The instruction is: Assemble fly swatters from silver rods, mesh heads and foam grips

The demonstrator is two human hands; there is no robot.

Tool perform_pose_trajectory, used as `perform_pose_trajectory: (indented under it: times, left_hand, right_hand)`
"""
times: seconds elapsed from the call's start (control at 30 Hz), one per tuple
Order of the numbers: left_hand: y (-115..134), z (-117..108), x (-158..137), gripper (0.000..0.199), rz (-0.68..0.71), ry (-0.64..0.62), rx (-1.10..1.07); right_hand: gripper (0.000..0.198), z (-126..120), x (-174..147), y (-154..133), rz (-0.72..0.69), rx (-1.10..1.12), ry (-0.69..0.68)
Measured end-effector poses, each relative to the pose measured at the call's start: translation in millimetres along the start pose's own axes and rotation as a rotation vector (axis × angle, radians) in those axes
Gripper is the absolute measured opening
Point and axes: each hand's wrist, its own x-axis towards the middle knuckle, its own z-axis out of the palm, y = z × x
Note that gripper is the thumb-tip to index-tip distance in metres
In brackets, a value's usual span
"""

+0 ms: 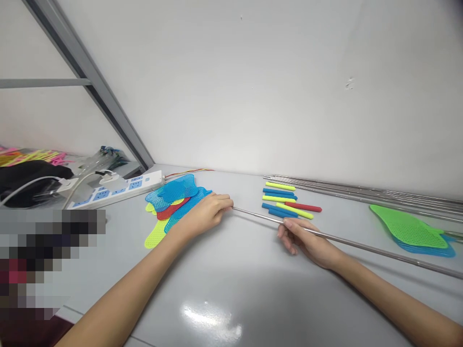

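A thin telescopic metal rod (349, 242) runs from my left hand across to the right edge of the view. My left hand (215, 208) is closed around the rod's narrow end, its fingertips partly hidden. Farther along, my right hand (302, 238) grips the rod between thumb and fingers, the lower fingers curled loosely. Just behind my left hand lies a pile of plastic fly swatter heads (171, 190) in blue, yellow and red. Several coloured handle sleeves (289, 198), blue, yellow and red, lie beyond my right hand.
Several metal rods (347, 193) lie along the wall at the back right. Green and blue swatter heads (415, 229) rest at the right. A white power strip (123, 189) with plugged-in cables stands at the left, near a grey metal frame (104, 101). Part of the lower left is pixelated.
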Motion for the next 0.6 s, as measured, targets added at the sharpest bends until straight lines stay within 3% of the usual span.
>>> perform_pose_trajectory:
  times: [0.6]
  left_hand:
    - [15, 1, 1, 0.031, 0.037, -0.005, 0.062]
  right_hand:
    - [0.037, 0, -2, 0, -0.002, -0.054, 0.002]
